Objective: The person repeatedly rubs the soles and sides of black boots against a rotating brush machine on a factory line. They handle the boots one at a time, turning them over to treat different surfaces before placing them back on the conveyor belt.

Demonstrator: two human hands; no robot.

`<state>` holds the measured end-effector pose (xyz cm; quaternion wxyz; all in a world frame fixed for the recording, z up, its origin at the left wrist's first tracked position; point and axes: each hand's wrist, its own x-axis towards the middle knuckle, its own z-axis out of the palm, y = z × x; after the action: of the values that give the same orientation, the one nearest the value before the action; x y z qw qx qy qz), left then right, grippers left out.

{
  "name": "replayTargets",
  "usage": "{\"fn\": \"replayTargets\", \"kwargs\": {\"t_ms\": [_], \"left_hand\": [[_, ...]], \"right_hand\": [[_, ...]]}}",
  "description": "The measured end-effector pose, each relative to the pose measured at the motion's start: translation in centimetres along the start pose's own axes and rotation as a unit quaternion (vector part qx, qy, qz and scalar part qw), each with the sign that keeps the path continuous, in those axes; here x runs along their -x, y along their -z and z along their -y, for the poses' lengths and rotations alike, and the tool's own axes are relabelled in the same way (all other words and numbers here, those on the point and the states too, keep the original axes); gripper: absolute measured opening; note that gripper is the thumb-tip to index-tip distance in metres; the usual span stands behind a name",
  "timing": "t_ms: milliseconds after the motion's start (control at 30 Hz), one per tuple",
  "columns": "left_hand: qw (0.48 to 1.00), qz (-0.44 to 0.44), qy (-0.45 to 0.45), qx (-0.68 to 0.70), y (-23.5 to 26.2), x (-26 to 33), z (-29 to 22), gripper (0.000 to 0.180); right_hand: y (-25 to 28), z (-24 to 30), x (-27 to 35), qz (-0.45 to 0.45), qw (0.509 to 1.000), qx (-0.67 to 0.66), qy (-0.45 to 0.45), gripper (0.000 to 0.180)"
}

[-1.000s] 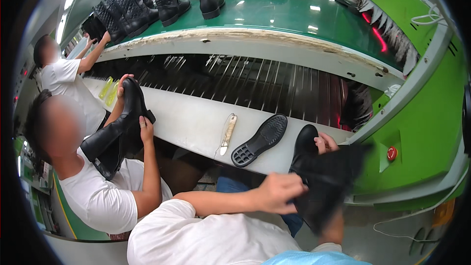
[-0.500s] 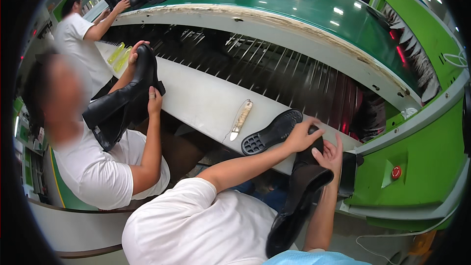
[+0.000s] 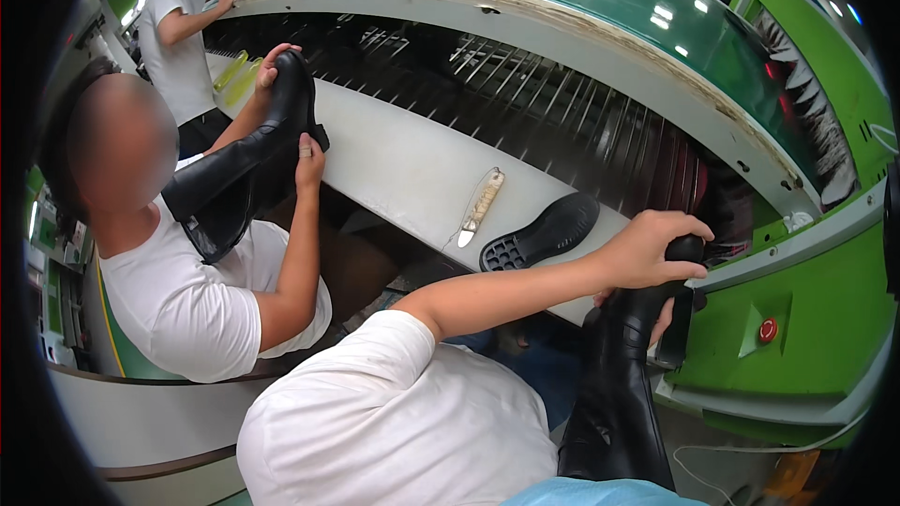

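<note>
Two hands grip one tall black boot (image 3: 619, 394) at the white ledge's (image 3: 412, 169) right end: the left hand (image 3: 647, 248) clenched over its foot, the right hand (image 3: 661, 319) mostly hidden beneath, grip unclear. Just left, a black sole (image 3: 544, 232) and a knife (image 3: 480, 206) lie on the ledge.

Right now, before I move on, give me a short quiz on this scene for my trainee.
1. True or false: the sole lies tread up on the white belt.
2. What lies just left of the sole? A) a pale-handled knife B) a glove C) a brush
3. Fill in: the left hand grips a black ___.
Key: 1 true; 2 A; 3 boot.
</note>
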<state>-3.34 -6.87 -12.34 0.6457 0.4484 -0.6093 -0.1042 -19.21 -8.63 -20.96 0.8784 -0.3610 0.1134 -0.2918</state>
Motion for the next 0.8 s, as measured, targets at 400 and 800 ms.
{"fn": "replayTargets", "kwargs": {"t_ms": [400, 800], "left_hand": [[0.995, -0.044, 0.069, -0.062, 0.0, 1.4, 4.1, 0.051], [0.988, 0.006, 0.106, -0.114, 2.6, 1.6, 3.8, 0.065]], "right_hand": [[-0.1, 0.1, -3.0, -0.079, 0.988, -0.022, -0.130, 0.088], [-1.6, 0.9, 0.5, -0.228, 0.962, -0.012, -0.153, 0.095]]}}
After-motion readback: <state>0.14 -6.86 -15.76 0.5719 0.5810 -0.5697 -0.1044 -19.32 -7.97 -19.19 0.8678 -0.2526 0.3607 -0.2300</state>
